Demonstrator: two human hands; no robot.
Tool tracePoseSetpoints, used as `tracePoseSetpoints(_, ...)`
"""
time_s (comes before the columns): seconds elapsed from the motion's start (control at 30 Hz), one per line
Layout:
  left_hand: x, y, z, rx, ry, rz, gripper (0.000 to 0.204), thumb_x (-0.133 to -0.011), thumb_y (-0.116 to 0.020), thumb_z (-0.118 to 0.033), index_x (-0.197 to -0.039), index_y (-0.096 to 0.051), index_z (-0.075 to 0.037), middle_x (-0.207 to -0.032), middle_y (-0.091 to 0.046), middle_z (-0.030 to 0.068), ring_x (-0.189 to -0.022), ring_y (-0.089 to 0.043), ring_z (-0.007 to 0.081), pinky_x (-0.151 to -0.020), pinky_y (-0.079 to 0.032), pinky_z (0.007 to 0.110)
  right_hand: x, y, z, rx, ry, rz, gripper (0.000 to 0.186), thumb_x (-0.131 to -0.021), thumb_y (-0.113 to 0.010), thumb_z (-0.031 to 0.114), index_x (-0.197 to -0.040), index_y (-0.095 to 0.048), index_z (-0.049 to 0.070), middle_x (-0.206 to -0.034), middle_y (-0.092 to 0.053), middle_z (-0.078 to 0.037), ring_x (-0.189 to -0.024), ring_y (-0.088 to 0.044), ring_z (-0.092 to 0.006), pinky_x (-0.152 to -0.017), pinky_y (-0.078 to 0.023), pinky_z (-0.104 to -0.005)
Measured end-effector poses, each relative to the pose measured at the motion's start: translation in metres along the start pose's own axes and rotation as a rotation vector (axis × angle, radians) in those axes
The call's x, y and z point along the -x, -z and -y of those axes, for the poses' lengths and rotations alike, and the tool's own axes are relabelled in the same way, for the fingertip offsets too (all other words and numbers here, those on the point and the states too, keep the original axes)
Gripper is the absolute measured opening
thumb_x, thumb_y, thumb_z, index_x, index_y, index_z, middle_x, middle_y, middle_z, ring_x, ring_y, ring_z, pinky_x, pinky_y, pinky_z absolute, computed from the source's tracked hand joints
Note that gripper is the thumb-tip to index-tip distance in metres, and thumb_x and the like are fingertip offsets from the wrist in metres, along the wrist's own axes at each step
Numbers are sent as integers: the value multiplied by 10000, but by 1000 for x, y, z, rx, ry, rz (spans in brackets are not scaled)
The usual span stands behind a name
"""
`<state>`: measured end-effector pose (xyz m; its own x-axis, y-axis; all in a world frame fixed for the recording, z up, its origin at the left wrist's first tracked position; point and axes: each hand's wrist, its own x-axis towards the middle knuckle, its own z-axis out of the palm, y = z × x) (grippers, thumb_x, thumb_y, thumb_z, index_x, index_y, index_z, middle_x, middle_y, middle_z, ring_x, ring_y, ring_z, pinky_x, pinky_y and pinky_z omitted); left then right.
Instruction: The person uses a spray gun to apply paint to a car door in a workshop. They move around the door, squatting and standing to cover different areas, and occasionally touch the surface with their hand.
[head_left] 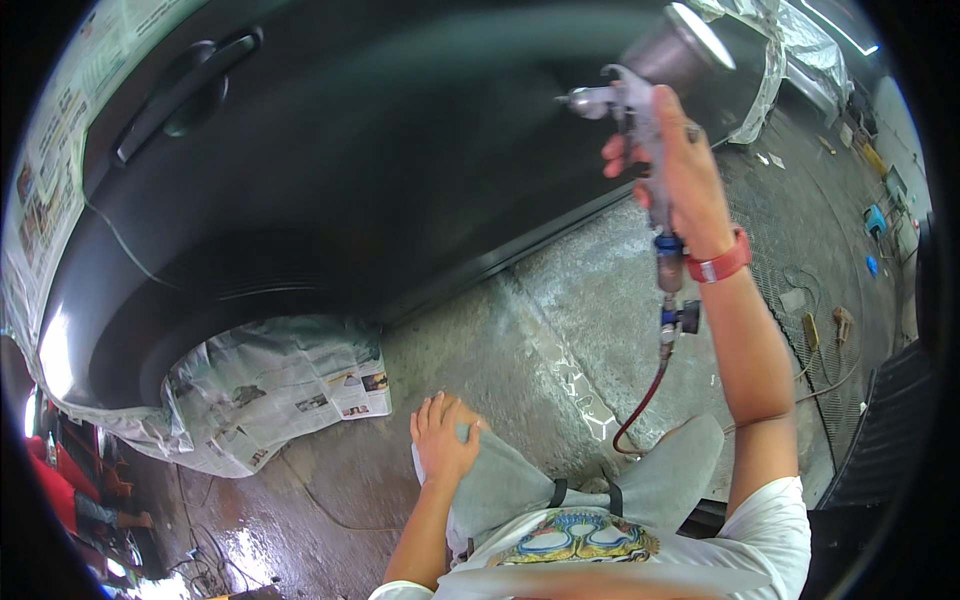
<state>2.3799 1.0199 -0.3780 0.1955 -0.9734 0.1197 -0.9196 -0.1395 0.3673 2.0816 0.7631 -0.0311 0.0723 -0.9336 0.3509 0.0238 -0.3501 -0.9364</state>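
Observation:
My right hand (685, 160) grips a silver spray gun (635, 110) with a cup on top, its nozzle pointing left in front of a dark car body panel (450, 130). A dark red hose (650, 395) hangs from the gun's lower fittings. My left hand (445, 440) rests on my left knee with nothing in it, fingers slightly apart. A door handle (190, 85) is at the panel's upper left. Newspaper (275, 390) masks the wheel area below the arch.
Plastic sheeting (800, 55) hangs at the upper right. A metal grate (835, 440), hoses and small items lie on the concrete floor (500, 360) at right. At the far left, a person in red (60, 485) is near more hoses.

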Motion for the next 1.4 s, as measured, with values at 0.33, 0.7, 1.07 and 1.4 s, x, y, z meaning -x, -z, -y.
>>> tracePoseSetpoints(0.33,-7,35,-1,99,-31,56,697,-946,-781,-387,-1548,-576,-103,-1632,-541,166,-1551,-426,388,-1301,-277,571,-92,164,-6,102,-41,-309,678,-1124,-486,664,-1261,-719,43,-899,-769,-82,-753,-738,-134,-451,-446,-247)
tracePoseSetpoints(0.7,95,189,-7,306,448,381,641,-1071,-670,-377,-1608,-508,-67,-1585,-574,243,-1481,-522,439,-1246,-387,526,-214,263,34,505,-186,-683,690,-1120,-471,650,-1286,-747,40,-929,-795,-111,-728,-767,-169,-485,-510,-288)
tracePoseSetpoints(1.07,182,360,3,205,961,752,725,-1138,-425,-602,-1473,-647,0,-1421,-685,303,-1348,-638,468,-1150,-479,512,-144,117,123,320,-368,-382,645,-1161,-431,588,-1298,-766,54,-890,-775,-48,-709,-699,-107,-488,-480,-249)
tracePoseSetpoints(1.4,168,450,-5,225,851,791,657,-1128,-513,-555,-1554,-585,-60,-1505,-656,249,-1410,-619,421,-1185,-473,493,-32,-116,210,47,-532,73,500,-1171,-541,435,-1497,-694,89,-937,-777,-44,-786,-663,-96,-664,-522,-282)
